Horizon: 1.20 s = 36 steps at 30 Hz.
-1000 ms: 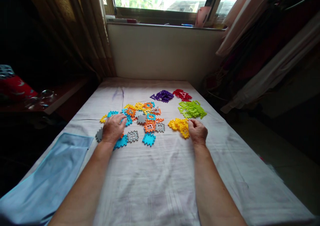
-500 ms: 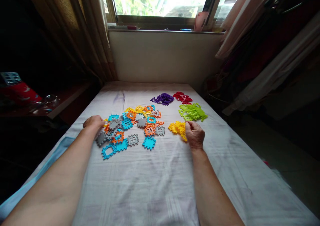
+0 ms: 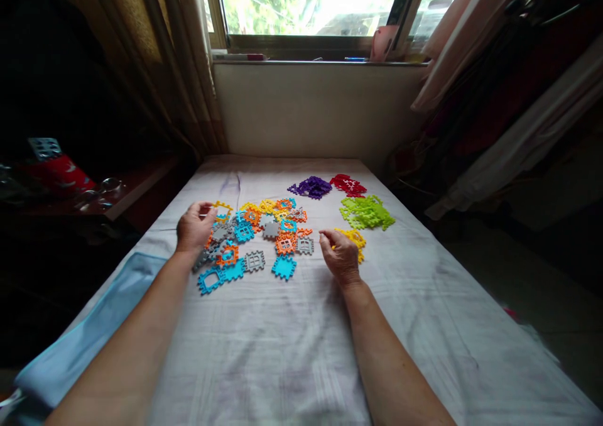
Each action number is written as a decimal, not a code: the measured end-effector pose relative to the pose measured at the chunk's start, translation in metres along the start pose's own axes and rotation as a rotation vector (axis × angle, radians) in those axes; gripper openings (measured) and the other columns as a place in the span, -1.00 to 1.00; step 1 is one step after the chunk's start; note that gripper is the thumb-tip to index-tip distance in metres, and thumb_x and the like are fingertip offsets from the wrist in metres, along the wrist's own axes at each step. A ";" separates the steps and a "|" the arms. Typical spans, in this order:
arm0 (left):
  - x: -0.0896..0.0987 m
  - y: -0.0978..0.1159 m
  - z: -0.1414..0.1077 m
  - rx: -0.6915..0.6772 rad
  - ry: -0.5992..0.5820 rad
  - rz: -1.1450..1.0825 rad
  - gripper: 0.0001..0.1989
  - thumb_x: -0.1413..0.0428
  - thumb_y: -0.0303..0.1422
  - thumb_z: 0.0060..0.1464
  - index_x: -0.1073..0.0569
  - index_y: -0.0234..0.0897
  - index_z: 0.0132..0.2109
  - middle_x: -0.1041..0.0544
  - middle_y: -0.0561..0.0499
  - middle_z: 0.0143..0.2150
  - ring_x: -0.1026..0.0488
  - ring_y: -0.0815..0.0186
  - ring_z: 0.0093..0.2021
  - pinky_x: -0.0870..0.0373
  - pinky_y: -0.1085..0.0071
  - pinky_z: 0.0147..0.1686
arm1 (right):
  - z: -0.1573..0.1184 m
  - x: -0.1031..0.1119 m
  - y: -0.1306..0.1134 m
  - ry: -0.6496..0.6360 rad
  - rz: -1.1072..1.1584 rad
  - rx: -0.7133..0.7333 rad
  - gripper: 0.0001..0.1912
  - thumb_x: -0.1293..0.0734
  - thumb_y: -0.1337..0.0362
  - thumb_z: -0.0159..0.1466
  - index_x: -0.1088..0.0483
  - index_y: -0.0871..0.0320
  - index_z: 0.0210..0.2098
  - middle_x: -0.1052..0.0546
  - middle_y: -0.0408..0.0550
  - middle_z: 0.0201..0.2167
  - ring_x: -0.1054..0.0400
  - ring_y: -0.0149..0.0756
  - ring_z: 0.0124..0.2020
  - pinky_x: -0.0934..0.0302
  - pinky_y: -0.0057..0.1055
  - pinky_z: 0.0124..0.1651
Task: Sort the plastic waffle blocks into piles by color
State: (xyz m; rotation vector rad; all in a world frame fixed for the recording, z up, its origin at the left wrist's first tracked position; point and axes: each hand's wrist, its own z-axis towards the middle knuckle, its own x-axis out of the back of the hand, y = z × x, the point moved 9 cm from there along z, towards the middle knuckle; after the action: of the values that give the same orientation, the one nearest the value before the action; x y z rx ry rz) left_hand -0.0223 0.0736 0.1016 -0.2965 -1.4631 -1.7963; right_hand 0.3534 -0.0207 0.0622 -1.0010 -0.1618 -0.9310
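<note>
Between the fingers of my left hand is a yellow square interlocking tile, raised at the left edge of a mixed pile of toothed tiles. That pile has orange tiles, grey tiles and blue tiles, some with window-like cut-outs. To its right, my right hand hovers by a heap of yellow tiles and partly covers it. Its fingers are loosely bent, thumb and forefinger slightly apart, and nothing shows in them.
Behind the yellow heap lie purple pieces, red pieces and lime-green pieces. A pale sheet covers the surface. Light-blue cloth lies at the left edge. Glasses rest on a dark side table.
My left hand has moved right and lifted the yellow tile, which now shows clearly. My right hand has shifted left across the yellow heap, uncovering its right side. The view has turned slightly left.
</note>
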 end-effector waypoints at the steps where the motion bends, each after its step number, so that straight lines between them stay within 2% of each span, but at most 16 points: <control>1: -0.013 0.012 -0.014 -0.028 -0.045 -0.101 -0.66 -0.07 -0.16 0.06 -0.45 -0.26 -0.08 -0.58 -0.06 -0.17 -0.55 0.26 -0.25 -0.48 0.36 -0.24 | -0.002 -0.005 -0.006 -0.031 0.025 0.007 -0.68 -0.19 0.15 0.26 -0.55 0.12 -0.32 -0.63 0.00 -0.34 -0.46 -0.29 -0.41 -0.33 -0.39 -0.22; 4: -0.062 0.046 -0.062 -0.104 -0.231 -0.341 -0.63 -0.15 -0.06 -0.01 -0.48 -0.25 -0.19 -0.59 -0.01 -0.27 -0.54 0.28 -0.33 -0.48 0.39 -0.32 | -0.008 -0.018 -0.019 -0.138 0.123 0.008 -0.71 -0.24 0.10 0.27 -0.55 0.09 -0.25 -0.64 -0.05 -0.34 -0.46 -0.32 -0.45 -0.33 -0.42 -0.27; 6: -0.090 0.061 -0.091 -0.123 -0.318 -0.441 -0.59 -0.18 0.01 -0.04 -0.49 -0.24 -0.24 -0.57 0.01 -0.35 -0.53 0.30 -0.39 -0.48 0.40 -0.38 | -0.011 -0.026 -0.021 -0.201 0.202 -0.020 -0.71 -0.28 0.08 0.25 -0.54 0.07 -0.18 -0.64 -0.08 -0.35 -0.47 -0.35 -0.46 -0.33 -0.44 -0.30; 8: -0.110 0.068 -0.111 -0.115 -0.362 -0.516 -0.60 -0.18 0.02 -0.03 -0.49 -0.23 -0.25 -0.58 0.02 -0.34 -0.53 0.32 -0.42 -0.47 0.42 -0.41 | -0.014 -0.032 -0.022 -0.246 0.275 -0.050 -0.69 -0.32 0.07 0.23 -0.53 0.07 -0.13 -0.64 -0.10 -0.35 -0.48 -0.35 -0.46 -0.33 -0.45 -0.32; 11: -0.128 0.069 -0.127 -0.097 -0.378 -0.551 -0.65 -0.18 -0.04 0.00 -0.49 -0.22 -0.23 -0.59 0.03 -0.33 -0.54 0.33 -0.42 -0.48 0.44 -0.42 | -0.016 -0.040 -0.021 -0.288 0.348 -0.066 -0.68 -0.33 0.06 0.20 -0.53 0.11 -0.16 -0.62 -0.12 -0.44 -0.44 -0.36 -0.51 -0.31 -0.46 -0.38; 14: -0.134 0.071 -0.129 -0.143 -0.392 -0.489 -0.70 -0.13 -0.10 0.08 -0.49 -0.22 -0.18 -0.61 0.01 -0.29 -0.55 0.32 -0.39 -0.50 0.41 -0.37 | -0.013 -0.041 -0.014 -0.297 0.380 -0.067 -0.71 -0.30 0.07 0.19 -0.54 0.13 -0.28 -0.56 -0.14 -0.54 -0.38 -0.38 -0.55 -0.26 -0.47 -0.44; 17: -0.129 0.081 -0.120 -0.313 -0.343 -0.298 -0.71 -0.07 -0.14 0.17 -0.50 -0.20 -0.08 -0.61 -0.05 -0.13 -0.57 0.25 -0.18 -0.51 0.32 -0.13 | -0.002 -0.025 0.014 -0.185 0.360 -0.151 -0.68 -0.31 0.04 0.16 -0.54 0.13 -0.31 -0.58 -0.12 -0.50 -0.39 -0.36 -0.52 -0.29 -0.45 -0.39; 19: -0.130 0.093 -0.113 -0.475 -0.316 -0.104 -0.67 -0.07 -0.16 0.18 -0.48 -0.18 0.02 -0.57 -0.10 0.05 -0.49 0.17 0.06 -0.39 0.21 0.12 | 0.005 -0.002 0.047 -0.033 0.322 -0.267 -0.64 -0.30 0.01 0.14 -0.55 0.14 -0.29 -0.61 -0.08 -0.44 -0.42 -0.32 -0.48 -0.32 -0.42 -0.35; 21: -0.139 0.100 -0.108 -0.587 -0.345 0.109 -0.58 -0.08 -0.15 0.17 -0.44 -0.17 0.13 -0.45 -0.14 0.22 -0.33 0.09 0.25 -0.19 0.06 0.28 | 0.007 0.023 0.083 0.119 0.272 -0.394 -0.58 -0.28 -0.02 0.13 -0.55 0.17 -0.26 -0.62 -0.03 -0.40 -0.44 -0.28 -0.44 -0.34 -0.39 -0.33; 23: -0.153 0.098 -0.103 -0.615 -0.409 0.298 -0.49 -0.09 -0.11 0.16 -0.38 -0.15 0.21 -0.33 -0.16 0.32 -0.21 0.00 0.34 -0.02 -0.09 0.33 | 0.005 0.043 0.113 0.216 0.209 -0.501 -0.54 -0.26 -0.03 0.11 -0.55 0.21 -0.25 -0.62 0.01 -0.40 -0.44 -0.25 -0.44 -0.33 -0.37 -0.35; 26: -0.165 0.091 -0.101 -0.609 -0.488 0.465 -0.44 -0.08 -0.05 0.15 -0.34 -0.08 0.26 -0.30 -0.14 0.35 -0.15 -0.06 0.37 0.07 -0.20 0.32 | 0.002 0.055 0.136 0.225 0.103 -0.573 -0.54 -0.24 0.00 0.11 -0.56 0.21 -0.27 -0.61 0.03 -0.43 -0.44 -0.22 -0.44 -0.32 -0.36 -0.35; 30: -0.158 0.082 -0.102 -0.627 -0.470 0.523 -0.47 -0.04 -0.04 0.18 -0.34 0.00 0.26 -0.35 -0.09 0.32 -0.22 -0.03 0.33 0.06 -0.19 0.31 | 0.001 0.060 0.135 0.219 -0.109 -0.540 -0.58 -0.24 0.04 0.12 -0.59 0.18 -0.26 -0.61 0.04 -0.41 -0.43 -0.19 -0.42 -0.30 -0.32 -0.29; 36: -0.131 0.067 -0.105 -0.614 -0.426 0.573 -0.55 0.00 -0.10 0.22 -0.41 -0.10 0.19 -0.38 -0.15 0.29 -0.25 -0.02 0.31 0.04 -0.21 0.30 | 0.006 0.065 0.097 0.355 -0.314 -0.258 -0.67 -0.23 0.21 0.17 -0.58 0.20 -0.25 -0.58 0.16 -0.20 -0.42 -0.10 -0.17 -0.28 -0.19 -0.02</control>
State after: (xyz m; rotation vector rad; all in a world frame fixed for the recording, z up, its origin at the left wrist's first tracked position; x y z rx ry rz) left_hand 0.1406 0.0319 0.0371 -1.3312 -0.8951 -1.6980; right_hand 0.4662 -0.0347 0.0361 -1.0451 0.1067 -1.4289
